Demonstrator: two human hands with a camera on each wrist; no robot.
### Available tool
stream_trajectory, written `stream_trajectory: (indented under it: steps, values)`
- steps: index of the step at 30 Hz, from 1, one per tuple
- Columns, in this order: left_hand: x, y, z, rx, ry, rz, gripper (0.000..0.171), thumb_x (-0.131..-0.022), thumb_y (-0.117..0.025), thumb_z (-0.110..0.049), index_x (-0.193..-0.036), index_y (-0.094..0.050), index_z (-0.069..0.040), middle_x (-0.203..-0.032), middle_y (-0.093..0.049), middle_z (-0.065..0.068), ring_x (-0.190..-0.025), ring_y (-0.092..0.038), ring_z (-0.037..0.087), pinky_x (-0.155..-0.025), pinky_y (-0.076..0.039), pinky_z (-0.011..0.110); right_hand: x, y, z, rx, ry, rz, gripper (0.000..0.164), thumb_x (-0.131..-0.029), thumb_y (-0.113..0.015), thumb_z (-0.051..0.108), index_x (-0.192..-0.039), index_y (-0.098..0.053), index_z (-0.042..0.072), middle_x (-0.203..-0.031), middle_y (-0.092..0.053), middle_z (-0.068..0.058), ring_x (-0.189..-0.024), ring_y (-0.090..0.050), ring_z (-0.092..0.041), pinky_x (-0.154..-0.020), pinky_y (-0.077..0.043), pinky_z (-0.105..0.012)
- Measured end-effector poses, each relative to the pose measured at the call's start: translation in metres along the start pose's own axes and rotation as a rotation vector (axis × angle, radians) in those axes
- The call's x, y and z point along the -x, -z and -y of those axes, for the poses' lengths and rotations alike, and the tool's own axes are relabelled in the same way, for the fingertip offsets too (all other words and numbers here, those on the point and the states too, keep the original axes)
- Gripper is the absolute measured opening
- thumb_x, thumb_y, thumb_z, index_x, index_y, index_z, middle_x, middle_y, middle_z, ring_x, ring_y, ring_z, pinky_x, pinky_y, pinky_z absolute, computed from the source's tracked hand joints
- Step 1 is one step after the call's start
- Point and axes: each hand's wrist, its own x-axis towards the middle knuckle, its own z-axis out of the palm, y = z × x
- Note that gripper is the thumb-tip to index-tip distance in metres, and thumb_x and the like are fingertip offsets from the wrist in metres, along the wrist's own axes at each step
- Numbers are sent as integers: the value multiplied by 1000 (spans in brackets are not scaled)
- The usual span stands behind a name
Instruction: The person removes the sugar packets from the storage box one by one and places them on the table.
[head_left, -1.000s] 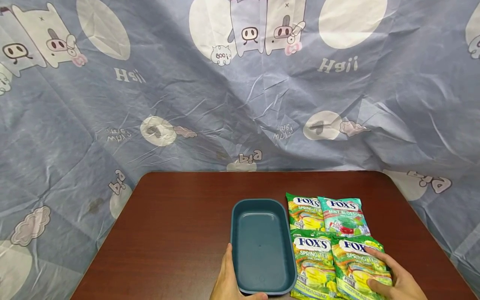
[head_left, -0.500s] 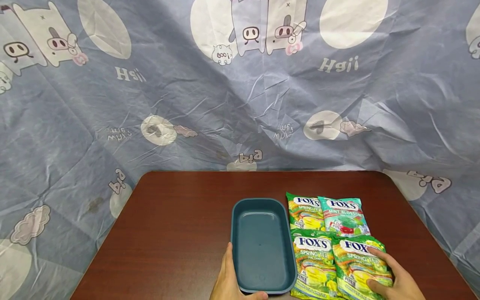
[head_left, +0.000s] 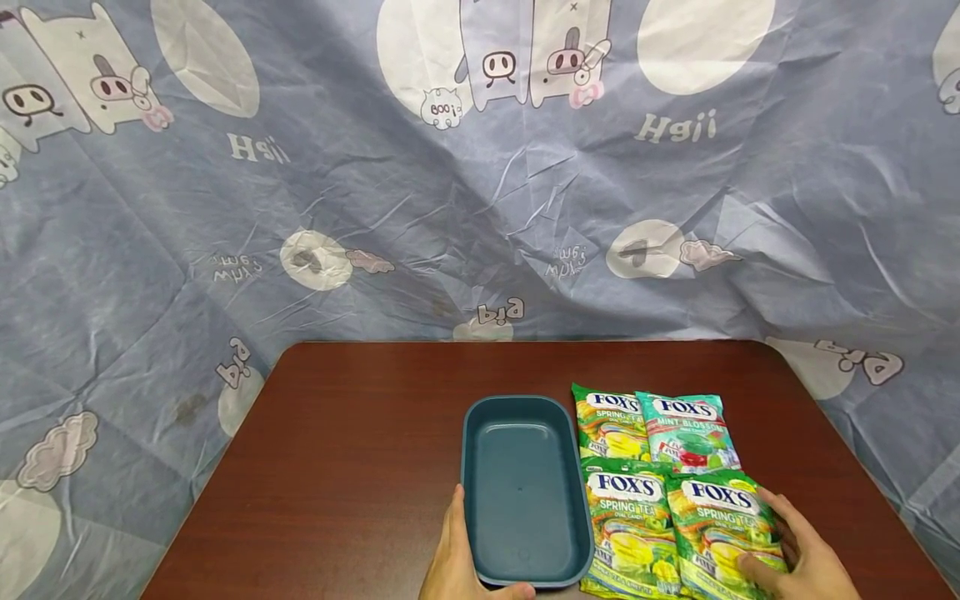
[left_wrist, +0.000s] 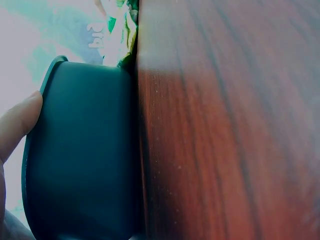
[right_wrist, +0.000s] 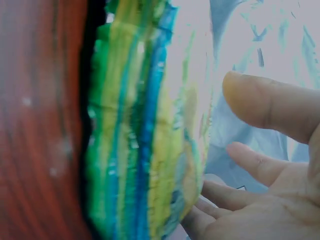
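A dark teal rectangular tray point(head_left: 520, 492) stands on the table with nothing inside. My left hand point(head_left: 459, 560) touches its near left corner, fingers straight along the side and thumb point(left_wrist: 31, 107) at the rim. My right hand point(head_left: 810, 557) is at the right side of a green and yellow Fox's Spring Tea candy bag point(head_left: 720, 529). Its thumb overlaps the bag in the head view; in the right wrist view that thumb point(right_wrist: 260, 100) stands apart from the wrapper point(right_wrist: 135, 125). The fingers are spread, some beside the bag's edge.
Left of that bag lies another Spring Tea bag point(head_left: 628, 521), against the tray's right side. Behind them are a third Spring Tea bag point(head_left: 611, 427) and a turquoise Mint Blossom bag point(head_left: 686, 433). The brown table point(head_left: 337, 467) ends at a patterned blue-grey cloth point(head_left: 420, 208).
My right hand's fingers have drawn off the bag's printed front to its right edge. That bag has shifted slightly to the right. My left hand and the tray have stayed put.
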Motion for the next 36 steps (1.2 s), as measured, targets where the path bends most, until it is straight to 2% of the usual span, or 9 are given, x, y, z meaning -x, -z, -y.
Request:
stream_trajectory:
  steps: [1, 7, 17, 19, 24, 26, 29, 33, 36]
  values:
    - [0, 0, 0, -7, -5, -8, 135, -56, -81, -64, -153, -4, -9, -152, -19, 21, -127, -37, 39, -90, -41, 60, 0, 0, 1, 5, -9, -17, 117, -79, -78, 36, -149, 7, -2, -144, -8, -43, -126, -27, -55, -92, -44, -46]
    - [2, -2, 4, -97, -101, -73, 139, -53, -79, -69, -153, -3, -11, -151, -23, 21, -127, -40, 37, -88, -45, 53, 5, 2, 9, -41, -25, -62, 119, -80, -75, 41, -149, 15, 6, -148, 10, -37, -126, -17, -60, -102, -27, -59]
    - [0, -2, 2, -37, -51, -33, 140, -54, -82, -66, -152, -2, -7, -151, -20, 24, -130, -34, 40, -91, -41, 58, 18, -4, 22, -158, 48, -145, 110, -88, -67, 39, -144, 26, 25, -151, 22, -24, -129, -6, -60, -98, -23, -66]
    - [0, -2, 2, -19, -40, -37, 139, -55, -83, -63, -151, -1, -5, -150, -20, 27, -129, -34, 42, -90, -40, 59, 19, -7, 26, -147, 68, -188, 103, -90, -64, 40, -144, 24, 29, -153, 19, -22, -130, -9, -58, -107, -27, -47]
    - [0, -3, 3, 20, -49, -40, 141, -55, -85, -58, -151, 4, -6, -150, -18, 28, -130, -32, 43, -92, -37, 61, 23, -15, 36, -128, 115, -258, 95, -93, -60, 38, -146, 19, 33, -155, 13, -19, -131, -12, -55, -106, -30, -34]
    - [0, -5, 4, 0, -73, -50, 143, -54, -85, -61, -151, 4, -7, -150, -19, 27, -131, -32, 41, -93, -38, 60, 24, -17, 40, -127, 142, -257, 93, -94, -58, 37, -147, 19, 33, -155, 13, -18, -131, -12, -56, -103, -30, -52]
    - [1, -5, 6, -20, -110, -58, 142, -54, -85, -61, -152, 4, -8, -150, -21, 26, -131, -32, 40, -93, -38, 59, 26, -20, 44, -101, 183, -261, 93, -95, -58, 34, -148, 17, 31, -156, 11, -19, -128, -17, -59, -94, -33, -62]
    - [-1, -2, 5, 24, -90, -18, 137, -58, -85, -56, -152, 3, -9, -150, -19, 26, -130, -32, 41, -91, -38, 61, 27, -23, 50, -81, 218, -266, 92, -95, -59, 33, -149, 14, 32, -156, 6, -19, -126, -23, -58, -89, -44, -50]
    - [-2, 2, 1, 56, -28, 13, 132, -60, -85, -54, -152, -1, -10, -151, -17, 24, -129, -33, 41, -91, -38, 63, 27, -26, 56, -93, 238, -273, 90, -94, -60, 32, -150, 11, 35, -157, 2, -14, -129, -23, -53, -84, -48, -20]
